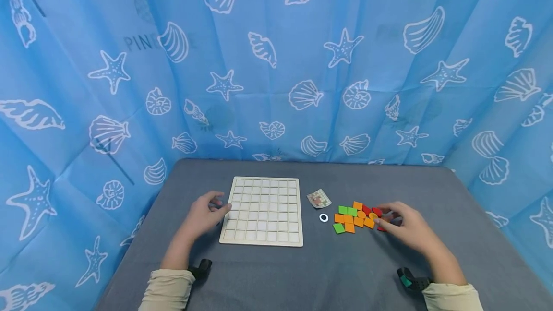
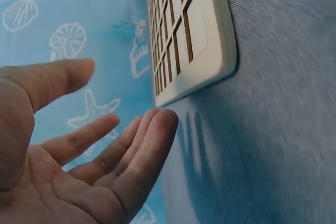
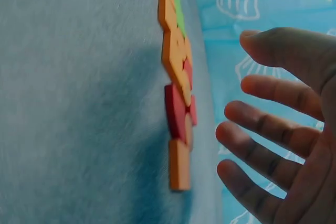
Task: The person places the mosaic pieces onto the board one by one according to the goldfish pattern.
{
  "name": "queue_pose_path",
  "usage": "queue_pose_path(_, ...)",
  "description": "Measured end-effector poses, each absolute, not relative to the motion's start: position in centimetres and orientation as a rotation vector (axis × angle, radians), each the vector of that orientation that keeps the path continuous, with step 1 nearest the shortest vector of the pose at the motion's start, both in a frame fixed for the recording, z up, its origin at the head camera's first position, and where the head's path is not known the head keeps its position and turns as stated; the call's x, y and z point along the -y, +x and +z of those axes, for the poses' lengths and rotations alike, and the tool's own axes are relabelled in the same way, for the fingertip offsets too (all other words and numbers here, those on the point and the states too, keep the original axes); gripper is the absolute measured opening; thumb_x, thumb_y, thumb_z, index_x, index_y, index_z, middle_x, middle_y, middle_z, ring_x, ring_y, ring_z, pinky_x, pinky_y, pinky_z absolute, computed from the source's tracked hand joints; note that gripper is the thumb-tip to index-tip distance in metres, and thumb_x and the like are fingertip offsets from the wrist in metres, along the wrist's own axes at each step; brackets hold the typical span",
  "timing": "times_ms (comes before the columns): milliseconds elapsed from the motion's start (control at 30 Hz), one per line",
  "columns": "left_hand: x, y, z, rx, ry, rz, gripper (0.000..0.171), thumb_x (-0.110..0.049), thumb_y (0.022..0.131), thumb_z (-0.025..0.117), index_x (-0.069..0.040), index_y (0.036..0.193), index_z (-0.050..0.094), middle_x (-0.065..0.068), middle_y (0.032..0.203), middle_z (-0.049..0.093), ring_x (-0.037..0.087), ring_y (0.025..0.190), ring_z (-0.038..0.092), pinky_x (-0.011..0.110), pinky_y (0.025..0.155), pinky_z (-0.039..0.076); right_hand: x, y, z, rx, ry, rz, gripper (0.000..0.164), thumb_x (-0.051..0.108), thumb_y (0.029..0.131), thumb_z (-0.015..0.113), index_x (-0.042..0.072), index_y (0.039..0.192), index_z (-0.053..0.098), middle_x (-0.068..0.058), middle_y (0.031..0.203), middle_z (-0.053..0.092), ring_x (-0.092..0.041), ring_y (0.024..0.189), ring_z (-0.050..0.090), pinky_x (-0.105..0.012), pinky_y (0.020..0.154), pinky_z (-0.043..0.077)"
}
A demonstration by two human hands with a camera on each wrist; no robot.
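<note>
A pale wooden grid board (image 1: 263, 212) lies flat on the grey table. Beside its left edge hovers my left hand (image 1: 207, 215), fingers relaxed. In the left wrist view, that hand (image 2: 100, 166) holds nothing and is apart from the board's corner (image 2: 212, 64). My right hand (image 1: 408, 227) is over the right end of a cluster of flat tiles, among them orange tiles (image 1: 349, 228), green tiles (image 1: 339, 228) and red pieces (image 1: 366, 209). The right wrist view has this hand (image 3: 294, 129) with spread fingers and nothing in them, apart from the red piece (image 3: 175, 111) and orange tile (image 3: 180, 166).
Between board and tiles lie a small patterned card (image 1: 318, 198) and a white ring (image 1: 323, 217). A blue curtain (image 1: 268, 76) with white shells and starfish hangs behind the table (image 1: 328, 272). Dark bands (image 1: 412, 280) circle both wrists.
</note>
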State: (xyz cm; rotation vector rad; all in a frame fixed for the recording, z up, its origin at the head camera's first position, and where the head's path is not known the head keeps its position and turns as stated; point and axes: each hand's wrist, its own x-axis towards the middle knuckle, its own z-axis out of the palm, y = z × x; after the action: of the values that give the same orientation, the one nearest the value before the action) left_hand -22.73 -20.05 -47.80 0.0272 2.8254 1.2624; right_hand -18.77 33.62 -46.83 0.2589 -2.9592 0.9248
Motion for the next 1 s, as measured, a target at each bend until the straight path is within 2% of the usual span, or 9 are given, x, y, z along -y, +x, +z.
queue_pose_path(133,19.8,-23.5,-48.2,-2.795,-0.007,1.308,0.056,-0.029,0.103,0.069,-0.001,0.149,0.056,0.023,0.128,0.067,0.038,0.114,0.069,0.051,0.089,0.059,-34.4,-18.8,-47.6,2.945,0.238,0.946,0.040,0.026,0.097,0.080,0.001,0.127,0.072,-0.016,0.118,0.071,-0.022,0.095,0.068,-0.028,0.074,0.057)
queue_pose_path(233,19.6,-24.0,-48.4,-2.749,-0.042,1.379,0.054,-0.025,0.104,0.068,0.001,0.149,0.056,0.025,0.129,0.066,0.037,0.107,0.071,0.048,0.084,0.061,-35.0,-18.6,-48.0,2.935,0.222,0.992,0.036,0.022,0.097,0.079,0.001,0.126,0.073,-0.014,0.117,0.071,-0.019,0.094,0.066,-0.024,0.075,0.056)
queue_pose_path(367,19.1,-24.3,-48.5,-2.707,-0.089,1.441,0.050,-0.022,0.104,0.068,0.002,0.146,0.057,0.027,0.127,0.065,0.031,0.094,0.073,0.043,0.078,0.062,-35.8,-18.5,-48.4,2.923,0.243,1.033,0.030,0.015,0.098,0.076,0.001,0.125,0.073,-0.016,0.120,0.072,-0.011,0.091,0.065,-0.024,0.076,0.056)
queue_pose_path(500,18.7,-24.6,-48.7,-2.711,-0.129,1.420,0.048,-0.021,0.103,0.068,0.003,0.144,0.059,0.027,0.125,0.066,0.028,0.091,0.073,0.041,0.074,0.062,-36.7,-18.3,-48.6,2.931,0.257,1.058,0.032,0.014,0.096,0.078,0.000,0.123,0.073,-0.018,0.120,0.073,-0.004,0.087,0.061,-0.025,0.073,0.054)
queue_pose_path(767,18.8,-25.1,-49.0,-2.676,-0.192,1.423,0.042,-0.017,0.103,0.066,0.004,0.139,0.062,0.027,0.123,0.069,0.028,0.091,0.074,0.041,0.073,0.061,-38.0,-18.4,-48.9,2.995,0.241,1.101,0.041,0.017,0.088,0.087,-0.002,0.121,0.074,-0.014,0.111,0.071,-0.006,0.080,0.053,-0.025,0.068,0.047)
queue_pose_path(900,18.9,-25.4,-49.2,-2.651,-0.207,1.443,0.039,-0.012,0.100,0.066,0.007,0.135,0.065,0.026,0.117,0.070,0.026,0.089,0.074,0.041,0.076,0.063,-38.5,-18.3,-49.0,3.017,0.237,1.133,0.040,0.015,0.087,0.087,-0.004,0.120,0.074,-0.010,0.104,0.067,-0.006,0.077,0.051,-0.025,0.066,0.046)
queue_pose_path(1000,18.9,-25.7,-49.2,-2.642,-0.218,1.434,0.037,-0.010,0.099,0.066,0.007,0.132,0.067,0.023,0.111,0.070,0.025,0.088,0.072,0.040,0.076,0.063,-38.8,-18.1,-49.0,3.014,0.252,1.165,0.039,0.012,0.088,0.086,-0.006,0.120,0.073,-0.011,0.105,0.069,-0.005,0.077,0.051,-0.025,0.066,0.047)
